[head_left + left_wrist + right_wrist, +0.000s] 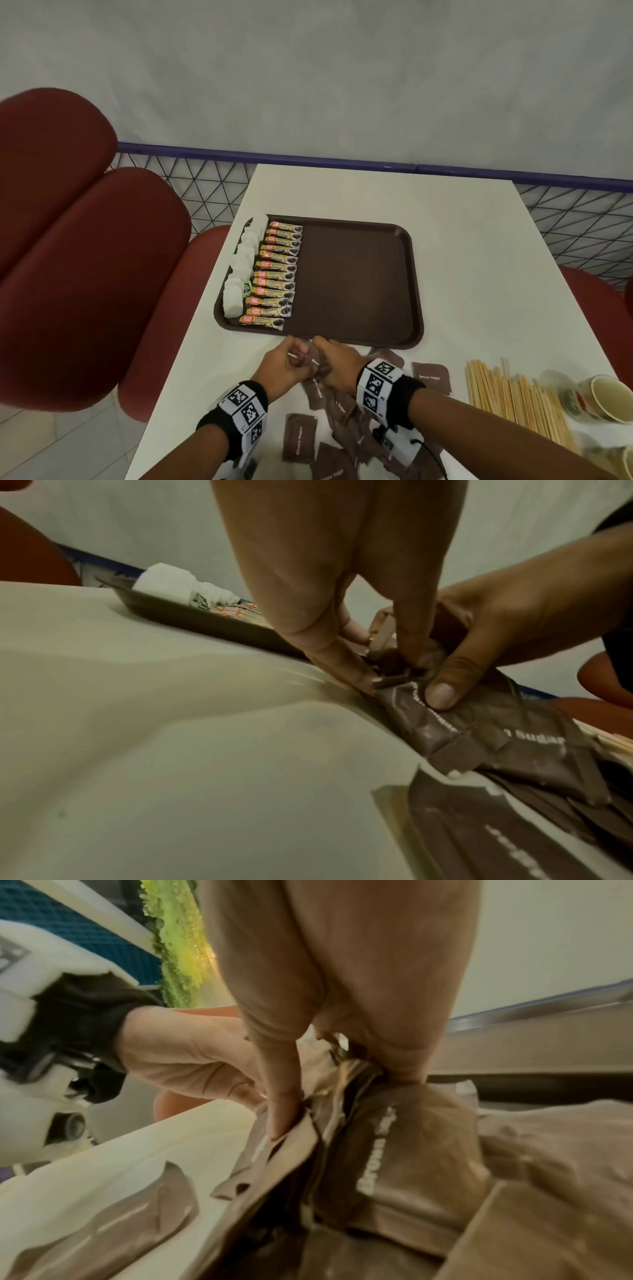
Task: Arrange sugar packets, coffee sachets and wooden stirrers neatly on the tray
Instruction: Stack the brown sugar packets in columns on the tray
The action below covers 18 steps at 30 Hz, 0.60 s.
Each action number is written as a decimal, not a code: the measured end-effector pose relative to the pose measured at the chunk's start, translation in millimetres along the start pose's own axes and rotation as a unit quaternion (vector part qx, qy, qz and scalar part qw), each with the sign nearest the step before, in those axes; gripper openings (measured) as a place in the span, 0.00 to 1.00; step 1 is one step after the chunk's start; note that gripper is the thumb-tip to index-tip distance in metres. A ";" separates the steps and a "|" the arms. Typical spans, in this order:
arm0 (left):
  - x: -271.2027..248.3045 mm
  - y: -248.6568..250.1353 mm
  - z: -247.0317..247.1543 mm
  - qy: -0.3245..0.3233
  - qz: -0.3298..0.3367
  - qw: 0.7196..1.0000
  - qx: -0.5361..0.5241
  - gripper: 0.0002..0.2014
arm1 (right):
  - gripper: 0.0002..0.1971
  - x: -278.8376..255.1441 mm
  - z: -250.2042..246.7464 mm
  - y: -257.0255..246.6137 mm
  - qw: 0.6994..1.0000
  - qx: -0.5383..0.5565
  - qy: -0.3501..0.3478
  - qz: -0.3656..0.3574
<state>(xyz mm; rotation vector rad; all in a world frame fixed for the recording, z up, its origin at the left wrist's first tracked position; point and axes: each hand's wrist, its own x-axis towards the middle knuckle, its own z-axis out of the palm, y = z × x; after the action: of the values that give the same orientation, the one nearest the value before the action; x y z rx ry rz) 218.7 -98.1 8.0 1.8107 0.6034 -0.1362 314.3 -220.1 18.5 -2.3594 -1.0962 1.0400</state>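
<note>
A dark brown tray lies on the white table. Along its left side run a column of white packets and a column of orange coffee sachets. Just in front of the tray's near edge my left hand and right hand meet, and both pinch a small bunch of brown sugar packets. In the left wrist view the right thumb presses on the bunch of packets. More brown sugar packets lie scattered under my right wrist. Wooden stirrers lie to the right.
Paper cups lie on their sides right of the stirrers. One brown packet lies alone between the pile and the stirrers. Red chairs stand to the left, with a wire fence behind. The tray's right two thirds hold nothing.
</note>
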 end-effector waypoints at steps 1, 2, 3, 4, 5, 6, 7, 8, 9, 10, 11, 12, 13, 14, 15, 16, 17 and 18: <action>-0.1 0.3 -1.5 0.007 0.003 1.000 -0.001 0.10 | 0.20 -0.7 -2.2 1.6 1.000 0.018 0.003 -0.008; -0.1 -0.1 -3.3 0.015 0.008 1.000 -0.004 0.07 | 0.19 -1.1 -4.5 4.8 0.999 0.040 0.007 -0.014; -0.3 -0.3 -5.2 0.023 0.010 1.000 -0.011 0.05 | 0.19 -1.8 -7.5 8.0 0.998 0.066 0.012 -0.016; 0.0 -0.8 -7.2 0.033 0.009 0.999 -0.022 0.03 | 0.19 -2.7 -11.2 11.3 0.995 0.097 0.016 -0.012; 0.4 -1.1 -9.6 0.045 0.008 0.998 -0.031 0.03 | 0.20 -4.5 -15.9 13.8 0.991 0.129 0.021 -0.005; 1.6 -0.9 -12.1 0.059 0.009 0.998 -0.034 0.03 | 0.21 -5.8 -20.3 16.6 0.986 0.163 0.025 0.002; 3.2 -0.9 -14.7 0.071 0.008 0.997 -0.033 0.03 | 0.21 -7.5 -25.5 19.2 0.979 0.201 0.028 0.004; 5.6 -0.9 -16.8 0.080 0.006 0.996 -0.035 0.04 | 0.22 -9.5 -31.0 21.1 0.971 0.238 0.031 0.001; 8.2 0.0 -18.6 0.086 0.003 0.995 -0.040 0.06 | 0.22 -11.6 -35.9 22.5 0.961 0.275 0.032 0.000; 10.9 2.0 -19.6 0.091 -0.001 0.995 -0.049 0.07 | 0.21 -14.2 -40.5 22.9 0.950 0.310 0.030 -0.001; 13.9 4.9 -19.8 0.094 -0.005 0.994 -0.059 0.09 | 0.19 -16.9 -44.4 22.0 0.940 0.341 0.027 -0.001; 17.1 7.7 -19.3 0.093 -0.010 0.993 -0.074 0.10 | 0.18 -18.9 -46.4 21.5 0.928 0.371 0.027 -0.001; 19.8 10.9 -18.1 0.087 -0.018 0.991 -0.097 0.11 | 0.17 -20.4 -47.3 20.4 0.915 0.402 0.030 -0.004; 21.7 14.9 -16.2 0.078 -0.027 0.989 -0.123 0.12 | 0.17 -20.7 -46.6 19.6 0.899 0.436 0.034 -0.005; 23.4 19.2 -13.7 0.067 -0.036 0.987 -0.143 0.14 | 0.16 -20.4 -45.3 17.6 0.881 0.472 0.038 -0.005; 25.2 23.1 -11.3 0.053 -0.049 0.985 -0.156 0.17 | 0.15 -19.3 -43.6 14.8 0.859 0.511 0.041 -0.004; 26.3 28.3 -8.5 0.030 -0.064 0.983 -0.172 0.21 | 0.14 -17.7 -41.8 11.4 0.840 0.541 0.044 -0.004; 26.2 34.7 -5.6 0.002 -0.079 0.977 -0.199 0.24 | 0.14 -14.8 -39.7 8.0 0.831 0.554 0.054 -0.005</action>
<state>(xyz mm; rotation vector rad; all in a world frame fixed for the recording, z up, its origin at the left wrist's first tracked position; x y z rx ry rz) 256.2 -91.3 29.6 1.3760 0.7219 -0.1084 341.3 -236.5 47.9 -1.4091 -0.2596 1.0827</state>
